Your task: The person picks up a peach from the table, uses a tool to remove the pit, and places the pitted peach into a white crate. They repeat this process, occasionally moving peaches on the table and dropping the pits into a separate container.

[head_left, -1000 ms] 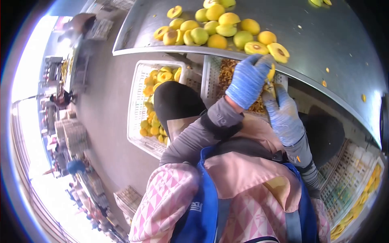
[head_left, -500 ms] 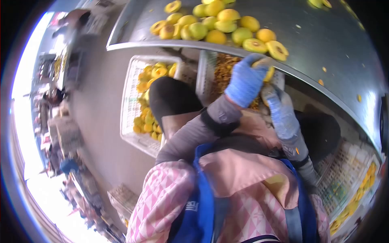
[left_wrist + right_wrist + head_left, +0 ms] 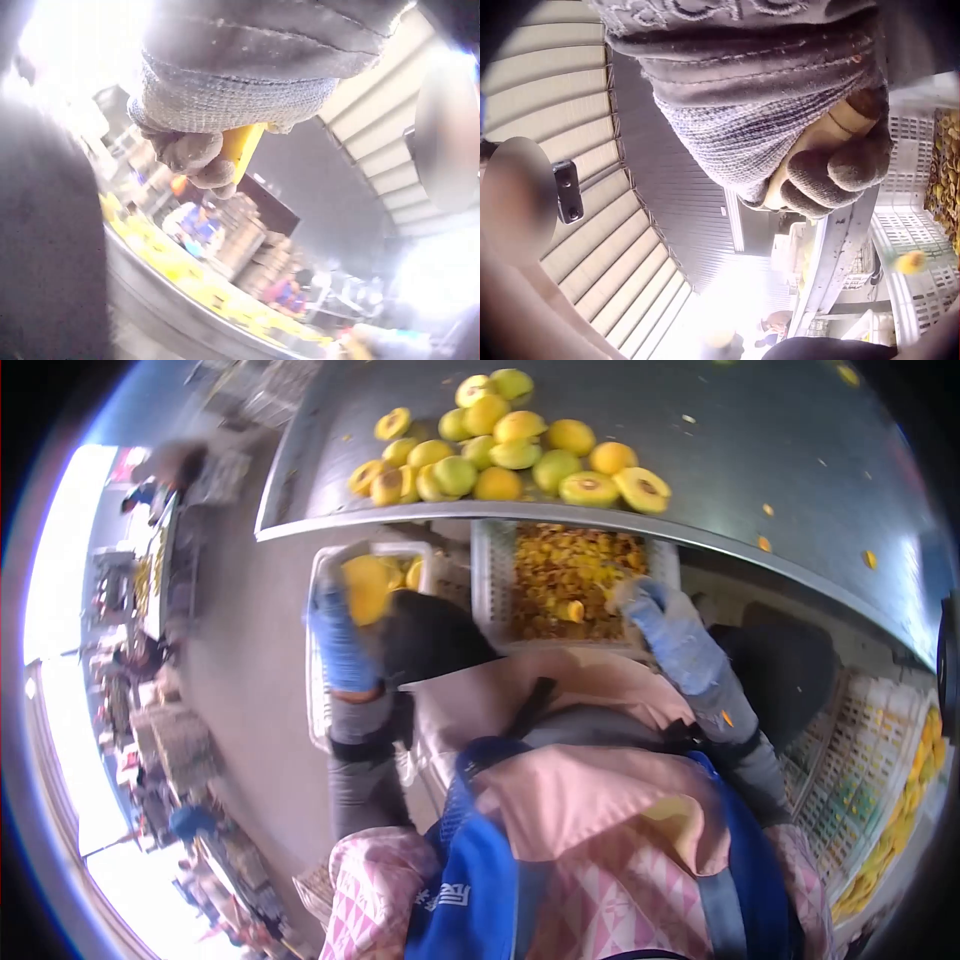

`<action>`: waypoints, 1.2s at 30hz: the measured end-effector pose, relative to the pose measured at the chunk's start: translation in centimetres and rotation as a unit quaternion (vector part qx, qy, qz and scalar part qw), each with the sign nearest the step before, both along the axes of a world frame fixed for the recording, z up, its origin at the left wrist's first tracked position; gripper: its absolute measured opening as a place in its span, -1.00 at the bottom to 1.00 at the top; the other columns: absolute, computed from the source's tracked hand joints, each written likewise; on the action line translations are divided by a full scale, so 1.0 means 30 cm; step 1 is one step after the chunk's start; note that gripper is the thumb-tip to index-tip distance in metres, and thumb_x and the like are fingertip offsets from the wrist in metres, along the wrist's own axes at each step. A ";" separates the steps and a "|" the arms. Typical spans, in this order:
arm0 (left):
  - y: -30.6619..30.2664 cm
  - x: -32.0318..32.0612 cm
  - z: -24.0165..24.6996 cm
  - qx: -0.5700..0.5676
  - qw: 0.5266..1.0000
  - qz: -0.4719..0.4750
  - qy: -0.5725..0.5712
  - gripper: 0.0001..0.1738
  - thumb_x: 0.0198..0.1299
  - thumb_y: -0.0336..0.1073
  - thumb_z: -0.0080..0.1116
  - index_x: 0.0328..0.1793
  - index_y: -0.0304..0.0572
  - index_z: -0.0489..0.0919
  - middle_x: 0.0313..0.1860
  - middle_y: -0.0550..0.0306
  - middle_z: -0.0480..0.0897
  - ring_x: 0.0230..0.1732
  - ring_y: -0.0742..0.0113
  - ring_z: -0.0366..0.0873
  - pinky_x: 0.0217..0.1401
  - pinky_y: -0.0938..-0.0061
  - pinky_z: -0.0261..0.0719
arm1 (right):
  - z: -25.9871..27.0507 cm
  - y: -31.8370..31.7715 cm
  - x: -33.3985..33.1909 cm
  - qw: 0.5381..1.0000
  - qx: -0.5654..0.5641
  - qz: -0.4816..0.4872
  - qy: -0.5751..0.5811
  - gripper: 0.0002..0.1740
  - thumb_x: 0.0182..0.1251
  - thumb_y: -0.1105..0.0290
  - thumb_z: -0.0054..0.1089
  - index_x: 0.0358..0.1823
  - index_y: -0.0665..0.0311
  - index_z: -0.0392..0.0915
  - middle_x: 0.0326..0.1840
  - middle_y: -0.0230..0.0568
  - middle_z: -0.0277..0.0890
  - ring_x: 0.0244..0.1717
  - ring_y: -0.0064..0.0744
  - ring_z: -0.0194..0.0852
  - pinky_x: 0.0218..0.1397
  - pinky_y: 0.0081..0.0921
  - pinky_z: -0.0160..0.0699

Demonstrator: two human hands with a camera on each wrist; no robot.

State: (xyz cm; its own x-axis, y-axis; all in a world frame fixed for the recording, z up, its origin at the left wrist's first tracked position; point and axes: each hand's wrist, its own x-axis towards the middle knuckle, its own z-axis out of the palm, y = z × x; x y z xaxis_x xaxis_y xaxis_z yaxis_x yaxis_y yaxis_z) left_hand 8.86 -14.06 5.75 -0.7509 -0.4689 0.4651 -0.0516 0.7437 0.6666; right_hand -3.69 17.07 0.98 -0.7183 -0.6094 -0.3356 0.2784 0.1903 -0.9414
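My gloved left hand (image 3: 345, 645) grips a yellow peach half (image 3: 366, 590) over the white crate at the left. In the left wrist view, gloved fingers (image 3: 191, 154) curl round the yellow flesh (image 3: 244, 146). My gloved right hand (image 3: 685, 645) is at the right side of the crate of scraps (image 3: 490, 585). Its fingers wrap a pale wooden handle (image 3: 810, 146) in the right wrist view; the tool's working end is hidden. A small yellow-orange piece (image 3: 910, 262) appears near that crate's wall. Whole and halved peaches (image 3: 497, 484) lie piled on the metal table.
The metal table's raised edge (image 3: 400, 515) runs just beyond both hands. A white crate (image 3: 318, 700) with peach halves stands left of my knee (image 3: 435, 635). More crates (image 3: 850, 760) stand at the right. People and worktables lie far left.
My left hand has swung left from beside the right hand to the left crate, carrying the peach half. The right hand stays near the scrap crate. The hands are now apart.
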 end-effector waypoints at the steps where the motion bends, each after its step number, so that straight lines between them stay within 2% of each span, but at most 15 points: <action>1: -0.064 0.062 0.029 0.213 0.973 0.082 0.043 -0.40 0.39 0.18 -0.04 0.05 -0.27 0.63 -0.26 0.17 0.66 -0.36 0.50 0.56 -0.37 0.66 0.50 | -0.022 0.004 -0.003 1.000 -0.009 0.019 0.002 -0.58 0.44 0.02 0.15 -0.26 0.30 0.55 -0.59 -0.51 0.29 -0.56 -0.70 0.15 -0.48 -0.60 0.20; 4: -0.393 0.337 -0.076 0.188 0.966 0.172 -0.040 -0.51 0.38 0.07 0.03 0.08 -0.22 0.63 -0.26 0.12 0.68 -0.27 0.28 0.62 -0.15 0.50 0.59 | -0.082 -0.006 -0.008 0.999 0.027 0.025 0.009 -0.51 0.42 -0.10 0.13 -0.15 0.26 0.53 -0.67 -0.57 0.22 -0.68 -0.76 0.04 -0.64 -0.66 0.03; 5: -0.489 0.417 -0.153 0.059 0.943 0.241 -0.221 -0.55 0.32 0.05 0.10 0.06 -0.14 0.65 -0.17 0.07 0.69 -0.18 0.16 0.64 -0.08 0.38 0.59 | -0.087 -0.012 -0.008 0.997 0.068 0.029 -0.002 -0.58 0.44 -0.04 0.12 -0.22 0.23 0.50 -0.66 -0.57 0.17 -0.65 -0.74 0.04 -0.61 -0.63 0.04; 8: -0.501 0.435 -0.218 -0.220 0.752 0.270 -0.560 -0.52 0.13 0.02 0.25 0.14 0.03 0.63 0.07 -0.09 0.63 0.10 -0.10 0.56 0.15 0.11 0.52 | -0.102 -0.045 0.002 0.992 0.120 0.043 -0.016 -0.63 0.47 0.02 0.12 -0.30 0.19 0.47 -0.64 -0.59 0.13 -0.64 -0.72 0.03 -0.60 -0.61 0.03; 10: -0.586 0.411 -0.447 -0.203 0.864 0.212 -0.409 -0.45 0.08 -0.02 0.28 0.20 0.01 0.58 0.17 -0.09 0.57 0.21 -0.06 0.49 0.27 0.13 0.45 | -0.113 -0.070 0.009 0.989 0.138 0.049 -0.018 -0.63 0.47 0.02 0.12 -0.32 0.18 0.45 -0.65 -0.60 0.13 -0.65 -0.72 0.02 -0.62 -0.61 0.02; 14: -0.518 0.037 -0.647 -0.125 0.946 0.092 -0.285 -0.39 0.07 -0.11 0.27 0.30 -0.04 0.51 0.20 -0.12 0.56 0.27 -0.09 0.45 0.32 0.18 0.41 | -0.114 -0.138 0.027 0.986 0.148 0.043 -0.057 -0.64 0.45 0.03 0.16 -0.29 0.19 0.47 -0.66 -0.59 0.18 -0.68 -0.74 0.08 -0.64 -0.64 0.05; 17: -0.495 -0.033 -0.649 0.025 0.903 0.103 -0.417 -0.31 0.02 -0.05 0.29 0.33 0.01 0.47 0.14 -0.05 0.61 0.24 -0.08 0.48 0.34 0.20 0.37 | -0.140 -0.166 0.035 0.984 0.177 0.029 -0.017 -0.64 0.45 0.03 0.16 -0.26 0.21 0.48 -0.67 -0.57 0.21 -0.72 -0.73 0.09 -0.69 -0.65 0.05; 20: -0.492 0.091 -0.713 -0.086 0.938 0.103 -0.318 -0.21 -0.04 0.05 0.33 0.38 0.10 0.43 0.03 0.03 0.65 0.29 -0.02 0.44 0.38 0.06 0.28 | -0.116 -0.213 0.059 0.983 0.172 -0.003 -0.071 -0.64 0.45 0.03 0.16 -0.26 0.21 0.48 -0.68 -0.57 0.23 -0.76 -0.73 0.08 -0.73 -0.66 0.03; 22: -0.480 0.207 -0.711 -0.262 0.858 0.022 -0.441 -0.23 -0.10 0.09 0.35 0.33 0.19 0.49 0.04 0.09 0.63 0.40 0.02 0.32 0.40 -0.14 0.15 | -0.123 -0.238 0.058 0.983 0.170 -0.005 -0.072 -0.64 0.45 0.04 0.15 -0.28 0.21 0.48 -0.69 -0.57 0.23 -0.79 -0.73 0.06 -0.76 -0.65 0.02; 27: -0.536 0.606 -0.690 -0.260 0.810 0.085 -0.519 -0.33 -0.14 0.16 0.39 0.17 0.22 0.61 0.07 0.15 0.59 0.31 -0.02 0.35 0.30 -0.17 0.27 | -0.178 -0.254 0.060 0.984 0.170 0.034 -0.037 -0.55 0.45 -0.05 0.11 -0.24 0.27 0.47 -0.69 -0.56 0.12 -0.76 -0.74 -0.01 -0.75 -0.68 0.00; 28: -0.540 0.656 -0.645 -0.146 0.809 0.106 -0.560 -0.36 -0.12 0.11 0.40 0.17 0.22 0.61 0.08 0.09 0.59 0.38 -0.10 0.30 0.28 -0.16 0.31 | -0.202 -0.239 0.060 0.984 0.173 0.045 -0.016 -0.54 0.44 -0.05 0.11 -0.25 0.26 0.46 -0.69 -0.56 0.12 -0.76 -0.75 -0.01 -0.75 -0.69 -0.01; 30: -0.523 0.795 -0.607 -0.180 0.829 0.138 -0.511 -0.41 -0.09 0.07 0.38 0.14 0.20 0.61 0.08 0.07 0.59 0.42 -0.08 0.26 0.27 -0.11 0.34 | -0.221 -0.223 0.060 0.984 0.172 0.052 -0.016 -0.54 0.44 -0.06 0.11 -0.24 0.26 0.46 -0.69 -0.56 0.12 -0.76 -0.75 -0.01 -0.75 -0.69 -0.01; 32: -0.526 0.847 -0.594 -0.178 0.711 0.166 -0.660 -0.43 -0.08 0.05 0.36 0.13 0.18 0.62 0.05 0.05 0.61 0.32 -0.02 0.38 0.20 0.03 0.43 | -0.221 -0.223 0.046 0.985 0.165 0.051 -0.009 -0.54 0.44 -0.06 0.12 -0.24 0.26 0.47 -0.69 -0.56 0.12 -0.75 -0.75 0.00 -0.75 -0.70 -0.02; 35: -0.534 0.707 -0.517 -0.030 0.676 0.119 -0.726 -0.45 -0.04 0.03 0.33 0.13 0.14 0.62 0.01 -0.02 0.62 0.18 0.01 0.51 0.18 0.16 0.48 | -0.234 -0.222 0.054 0.984 0.172 0.050 -0.011 -0.54 0.44 -0.05 0.11 -0.24 0.26 0.47 -0.69 -0.56 0.12 -0.76 -0.75 0.00 -0.75 -0.70 -0.02; 36: -0.509 0.641 -0.512 -0.052 0.734 0.136 -0.663 -0.46 -0.02 0.01 0.32 0.15 0.11 0.61 0.03 -0.05 0.62 0.17 0.00 0.53 0.18 0.18 0.49 | -0.251 -0.215 0.050 0.984 0.163 0.063 0.016 -0.55 0.45 -0.05 0.10 -0.24 0.26 0.47 -0.69 -0.56 0.12 -0.76 -0.75 -0.01 -0.75 -0.69 -0.02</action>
